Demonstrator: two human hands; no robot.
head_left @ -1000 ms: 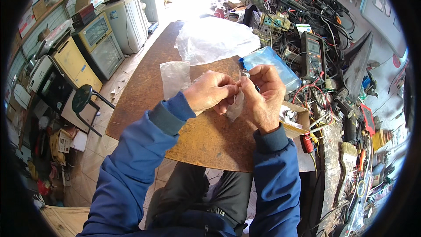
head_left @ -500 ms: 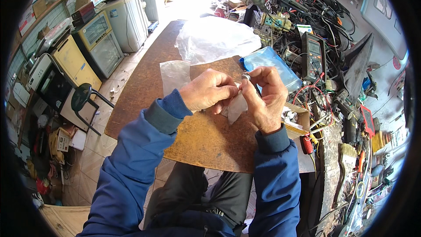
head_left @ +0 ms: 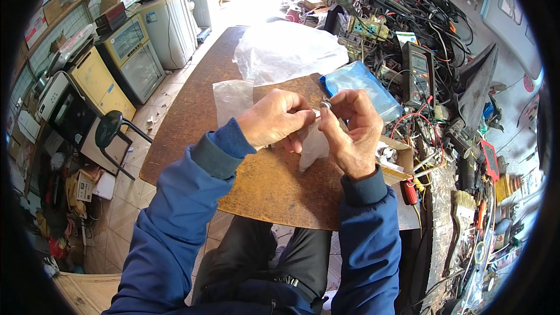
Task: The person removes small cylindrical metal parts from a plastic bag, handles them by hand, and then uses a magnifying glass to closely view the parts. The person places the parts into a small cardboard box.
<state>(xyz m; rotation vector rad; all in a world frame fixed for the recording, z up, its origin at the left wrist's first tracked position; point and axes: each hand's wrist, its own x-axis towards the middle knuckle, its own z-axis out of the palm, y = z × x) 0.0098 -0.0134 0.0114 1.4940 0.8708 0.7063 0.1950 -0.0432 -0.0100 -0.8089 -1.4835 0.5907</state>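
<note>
Over the brown tabletop (head_left: 274,198), my left hand (head_left: 277,118) is closed, its thumb and forefinger pinching the top of a small clear plastic bag (head_left: 315,149). The bag hangs down between my two hands. My right hand (head_left: 354,131) is closed as well, with a small round silvery metal part (head_left: 325,105) at the tips of its thumb and forefinger. The part sits close to the bag's upper edge; whether it touches the bag I cannot tell. Some fingers of both hands are hidden behind the thumbs.
Another clear bag (head_left: 232,102) and a large white plastic sheet (head_left: 289,52) lie farther back. A blue plastic pouch (head_left: 364,87), a small open carton (head_left: 396,157) and a red-handled tool (head_left: 409,192) border the right side. Beyond them rises a heap of cables, with a multimeter (head_left: 417,73).
The bag between my hands has shifted slightly and hangs a little lower. The metal part has moved slightly down and left. Both hands stay nearly in place.
</note>
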